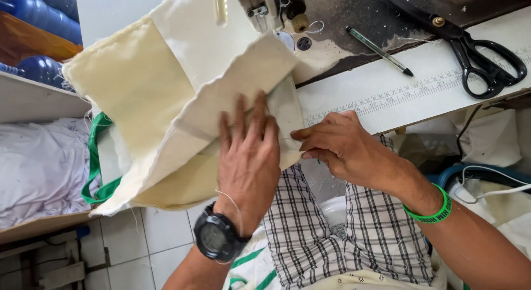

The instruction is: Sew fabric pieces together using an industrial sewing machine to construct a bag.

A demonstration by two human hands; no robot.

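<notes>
Fingers (pixel 243 127) of the left hand (pixel 249 168) lay spread and flat, pressing down on the cream cloth piece (pixel 182 102); fingertips (pixel 298 135) of the right hand (pixel 348 149) were drawn together, pinching the cloth's right-hand edge just beside the left hand; the two hands lay near each other, not clearly touching. Taken from the sewing machine head (pixel 271 8) as landmark, the cloth lay directly below it and spread away to its left, overhanging the white table edge (pixel 387 102); the cloth's long axis ran on a slant from lower left up toward the machine head; the folded edge lay ahead of the left fingertips, toward the machine; the left hand was the nearer to the machine head. Right of the machine head lay a pen (pixel 379 51) and, farther right, black scissors (pixel 487 60); a green strap (pixel 95 162) hung at the cloth's far left side.
</notes>
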